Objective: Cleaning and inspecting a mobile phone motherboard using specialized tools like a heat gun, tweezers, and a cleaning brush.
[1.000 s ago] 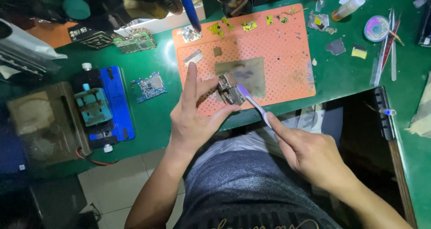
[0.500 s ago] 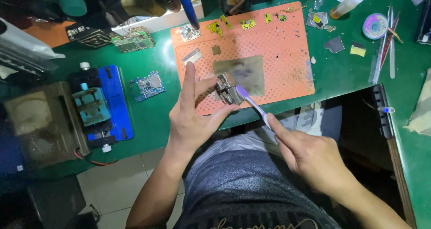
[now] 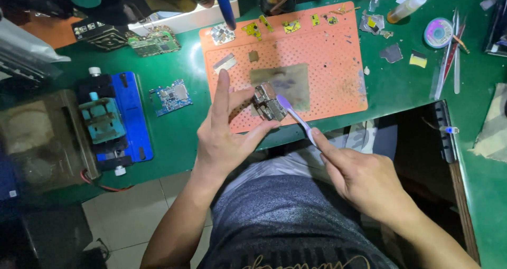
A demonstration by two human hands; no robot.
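- Gripping a small metal-shielded circuit board (image 3: 268,102), the left hand (image 3: 224,137) pinched it between thumb and fingers, forefinger raised straight; the board sat just above the near edge of the orange perforated mat (image 3: 327,63).
- Right hand (image 3: 364,179): closed around the handle of a toothbrush (image 3: 294,116) with a pale purple head; the bristle end touched the board's right side.
- Key relation: the board lay up and to the left of the right hand; the brush's long axis ran on a diagonal from that hand up-left to the board. The left hand was the nearer, already touching the board.
- Mat contents: a dull grey plate (image 3: 285,81) just behind the board, a small brown square chip (image 3: 254,56), a silver shield piece (image 3: 225,63), and yellow flex parts (image 3: 291,26) along the far edge.
- Green worktop (image 3: 185,121): carried the mat; left of it lay a small blue circuit board (image 3: 170,97) and a green circuit board (image 3: 154,41).
- Blue holding fixture (image 3: 124,116), well left of the hands, with a teal clamp block (image 3: 103,120) upon it.
- Far right: a round reel (image 3: 438,32), tweezers (image 3: 449,52) and a small bottle (image 3: 406,7), all well apart from both hands.
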